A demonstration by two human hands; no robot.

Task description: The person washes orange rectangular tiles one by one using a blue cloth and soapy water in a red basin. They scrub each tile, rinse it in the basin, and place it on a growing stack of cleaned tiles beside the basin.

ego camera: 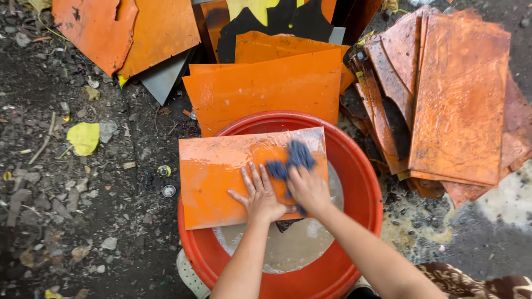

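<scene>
Observation, head view, near to far. Two bare forearms enter from the bottom edge; a patterned brown garment [471,285] shows at bottom right. Red plastic tub [363,182] sits on the ground directly below, holding cloudy beige water [288,246]. An orange rectangular sheet [221,177], wet and glossy, lies across the tub's rim, its left end overhanging the rim, its near edge above the water. Left hand [260,196] lies flat on the sheet near its lower edge, fingers [250,177] spread apart and pressed to the surface, clamped on nothing. Right hand [308,189] rests just beside the left, touching it, fingers curled together onto a blue-grey scouring pad [293,160]; the pad lies on the sheet just beyond the right fingertips and extends toward the sheet's far right corner. Left of the tub: dark dirt ground [66,210] with stones, a yellow leaf [83,137], and a small round metal cap [169,191]. Beyond the tub: cleaner bright orange sheets [266,88] overlapping. Far right: stack of rust-stained orange sheets [460,99], fanned out. Far left: two more orange sheets [127,33] over a grey panel [163,77].
</scene>
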